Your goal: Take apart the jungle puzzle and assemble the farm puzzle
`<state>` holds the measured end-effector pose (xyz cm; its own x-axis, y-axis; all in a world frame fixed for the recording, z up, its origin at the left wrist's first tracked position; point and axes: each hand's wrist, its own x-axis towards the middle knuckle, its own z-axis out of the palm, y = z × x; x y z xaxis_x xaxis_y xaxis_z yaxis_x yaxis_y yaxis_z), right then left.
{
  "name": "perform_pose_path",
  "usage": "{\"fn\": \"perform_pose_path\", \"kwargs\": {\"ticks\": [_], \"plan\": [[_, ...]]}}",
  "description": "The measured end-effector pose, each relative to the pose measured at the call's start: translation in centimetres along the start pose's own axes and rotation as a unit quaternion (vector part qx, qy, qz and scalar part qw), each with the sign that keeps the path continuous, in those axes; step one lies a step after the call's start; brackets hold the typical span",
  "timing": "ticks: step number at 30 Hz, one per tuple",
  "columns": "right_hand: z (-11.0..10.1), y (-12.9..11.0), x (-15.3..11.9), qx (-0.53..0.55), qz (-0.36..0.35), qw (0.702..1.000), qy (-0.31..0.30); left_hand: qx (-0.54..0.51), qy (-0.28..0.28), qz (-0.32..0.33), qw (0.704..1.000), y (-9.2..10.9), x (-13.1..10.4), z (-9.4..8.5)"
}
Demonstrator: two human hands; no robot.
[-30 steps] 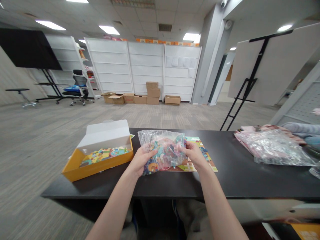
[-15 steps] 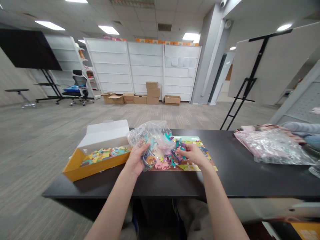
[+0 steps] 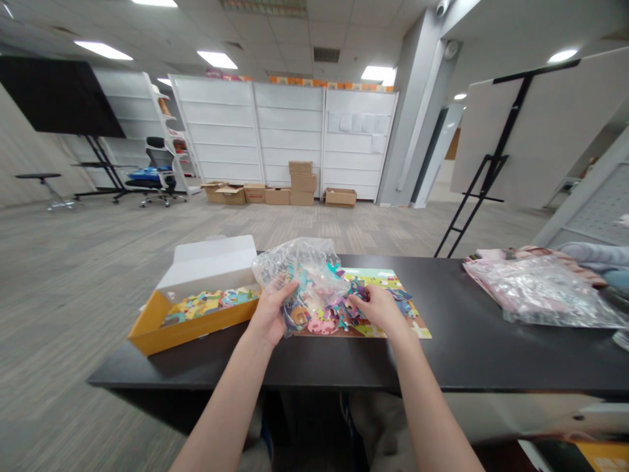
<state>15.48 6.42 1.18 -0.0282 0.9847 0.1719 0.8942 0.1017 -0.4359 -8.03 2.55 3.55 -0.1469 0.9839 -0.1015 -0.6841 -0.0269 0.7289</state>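
A clear plastic bag [image 3: 299,257] lies on its side with its mouth toward the right. My left hand [image 3: 273,308] grips its left side, the thumb on top. Colourful jigsaw puzzle pieces [image 3: 339,313] show through the film and lie heaped at the opening. At the heap's right edge is my right hand [image 3: 377,305], its fingers pinched on puzzle pieces; which ones is partly hidden. Beneath the bag and heap lies a printed picture sheet [image 3: 417,328] with a farm-like scene. To the left stands an open yellow box [image 3: 196,337] with more puzzle pieces inside.
The dark table [image 3: 462,357] carries pink folded cloth under a clear plastic wrapper [image 3: 555,288] on the right. Past the table are an easel board [image 3: 535,131], cardboard boxes [image 3: 302,183], white shelving [image 3: 211,131] and an office chair [image 3: 158,170].
The view has shifted slightly. My left hand keeps its grip on the bag, and my right hand stays at the heap with small finger movement; a few pieces lie further right on the sheet.
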Motion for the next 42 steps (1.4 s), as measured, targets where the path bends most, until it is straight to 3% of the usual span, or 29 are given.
{"fn": "perform_pose_path", "kwargs": {"ticks": [5,9,12,15,21,27,32,37,42], "plan": [[0.3,0.3,0.0,-0.02,0.012,1.0,0.005,0.006,-0.004,-0.005,1.0,0.2,-0.2,0.1],[-0.5,0.7,-0.2,-0.006,0.009,0.999,0.037,0.033,-0.044,-0.022,0.998,0.2,-0.3,-0.1],[-2.3,0.7,-0.7,0.098,0.005,0.991,0.093,0.063,-0.084,-0.037,0.994,0.1,-0.3,-0.5],[-3.9,0.2,-1.4,0.257,-0.043,0.959,0.114,0.086,-0.103,-0.044,0.99,0.0,-0.4,-0.6],[-3.0,-0.9,-2.3,0.424,-0.131,0.896,-0.011,0.108,-0.096,-0.054,0.988,-0.2,-0.4,-0.6],[-1.2,-0.6,-1.9,0.486,-0.068,0.862,-0.126,0.123,-0.108,-0.054,0.985,-0.1,-0.4,-0.7],[-0.6,-0.8,-1.4,0.503,-0.036,0.849,-0.158,0.132,-0.11,-0.052,0.984,-0.3,-0.4,-0.8],[-0.7,-1.6,-1.2,0.505,-0.027,0.855,-0.118,0.132,-0.107,-0.036,0.985,-0.3,-0.4,-0.7],[-2.3,-0.4,-0.7,0.5,-0.018,0.865,0.033,0.086,-0.041,-0.013,0.995,0.0,0.0,-0.5]]}}
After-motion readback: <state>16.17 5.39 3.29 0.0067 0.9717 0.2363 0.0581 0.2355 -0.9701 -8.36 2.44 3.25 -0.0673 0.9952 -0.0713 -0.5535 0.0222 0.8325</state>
